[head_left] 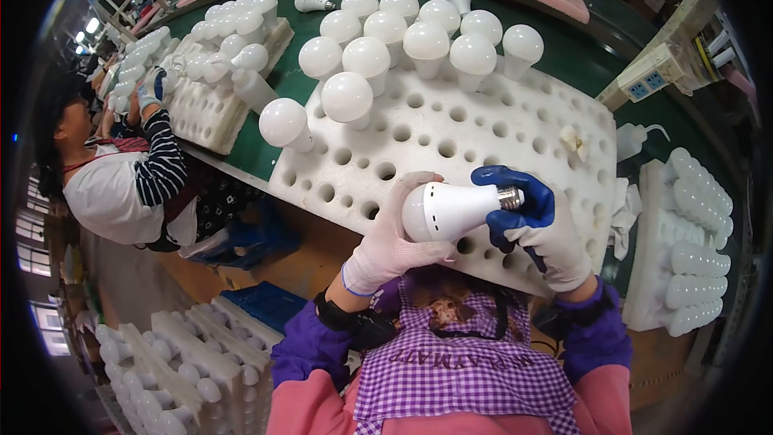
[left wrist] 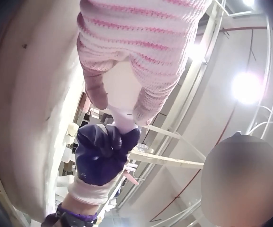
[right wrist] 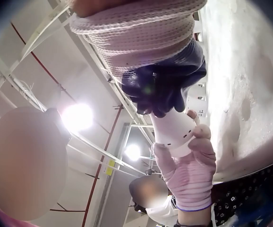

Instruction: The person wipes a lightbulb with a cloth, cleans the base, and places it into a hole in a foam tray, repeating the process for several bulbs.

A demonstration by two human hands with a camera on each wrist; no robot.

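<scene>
A white LED light bulb (head_left: 463,208) lies sideways between both hands, over the front of a white foam tray (head_left: 483,133) full of round holes. My left hand (head_left: 378,242), in a pale glove with pink stripes, grips the bulb's rounded dome. At the other end, my right hand (head_left: 551,229) wears a white glove with dark blue coated fingers, which curl around the metal screw base. In the right wrist view, small dark slots show on the bulb's body (right wrist: 172,128). The left wrist view shows the blue fingers (left wrist: 98,146) bunched at the narrow end.
Several bulbs (head_left: 425,42) stand dome-up in the tray's far half. A loose bulb (head_left: 314,2) lies behind. At left, another person (head_left: 121,185) works beside a second filled tray (head_left: 205,117). More loaded foam trays stand right (head_left: 656,250) and lower left (head_left: 197,338).
</scene>
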